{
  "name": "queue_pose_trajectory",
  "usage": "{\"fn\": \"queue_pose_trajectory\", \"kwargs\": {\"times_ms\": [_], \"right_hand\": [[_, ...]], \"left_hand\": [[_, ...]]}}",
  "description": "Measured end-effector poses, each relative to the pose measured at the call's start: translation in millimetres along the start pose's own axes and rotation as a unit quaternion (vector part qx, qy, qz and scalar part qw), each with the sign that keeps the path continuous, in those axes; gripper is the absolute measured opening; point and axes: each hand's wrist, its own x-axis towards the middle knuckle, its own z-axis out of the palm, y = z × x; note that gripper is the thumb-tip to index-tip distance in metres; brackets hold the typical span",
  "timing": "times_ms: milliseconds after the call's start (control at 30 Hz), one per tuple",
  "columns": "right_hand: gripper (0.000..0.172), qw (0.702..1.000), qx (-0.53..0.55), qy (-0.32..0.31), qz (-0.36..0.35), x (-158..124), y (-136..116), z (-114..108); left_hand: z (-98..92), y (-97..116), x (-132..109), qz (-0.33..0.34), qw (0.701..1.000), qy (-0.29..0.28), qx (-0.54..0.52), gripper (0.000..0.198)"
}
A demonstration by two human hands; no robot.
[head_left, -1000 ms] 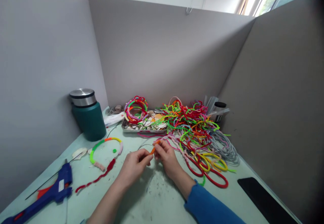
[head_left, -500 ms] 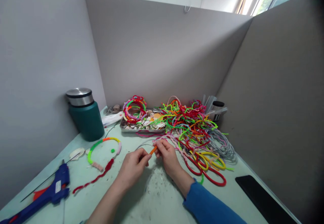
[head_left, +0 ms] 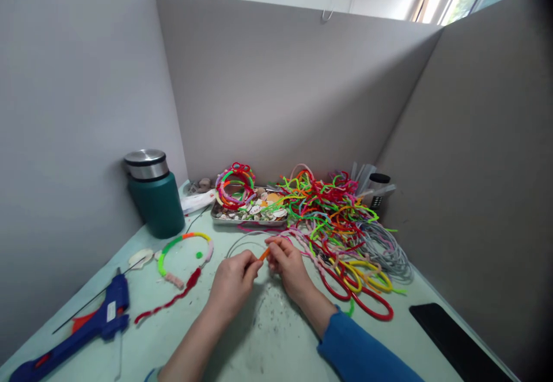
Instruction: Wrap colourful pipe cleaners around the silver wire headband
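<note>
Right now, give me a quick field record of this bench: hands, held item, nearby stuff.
left hand: fingers pinch the orange pipe cleaner, beside the right hand
right hand: fingers pinch the same piece from the other side
sleeve: blue, on the right forearm
pipe cleaner pile: mixed colours, behind and to the right of the hands
metal tray: holds small shells
wrapped hoop: multicolour, flat on the table
glue gun: blue, near left edge
flask: green, steel lid on
phone: black, far right
</note>
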Motion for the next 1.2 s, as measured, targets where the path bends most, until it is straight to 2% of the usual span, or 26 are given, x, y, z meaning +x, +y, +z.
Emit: {"fn": "queue_pose_trajectory", "kwargs": {"times_ms": [100,300,467,700,900,1067,1200], "right_hand": [[0.021,1.000,-0.018,-0.019,-0.006,-1,1,0],[0.021,1.000,-0.011,0.001,-0.004,1,1,-3],[0.021,1.000,-0.002,-0.012,-0.014,0,1,-3],[0.021,0.998,0.027,-0.053,0.023,-3,2,-1],[0.021,0.998,0.042,-0.038,0.009,-3,1,-2],[0.024,0.997,0.065,-0.024,0.016,-2,-1,-1],[0.033,0.999,0.021,-0.039,0.013,-3,-3,0]], "left_hand": [[1.6,-1,0,0.009,1.000,0.000,0.017,0.026],[2.5,2,-1,0.015,1.000,0.010,-0.013,0.024],[0.4,3,-1,0.010,0.999,0.025,-0.032,0.024],[-1.6,3,-1,0.034,0.998,0.048,-0.032,0.022],[-2.9,6,1,0.023,0.996,0.025,-0.088,0.020],[-4.8,6,3,0.019,0.991,0.033,-0.125,0.019],[-8.1,3,4,-0.023,0.984,0.063,-0.164,0.024]]}}
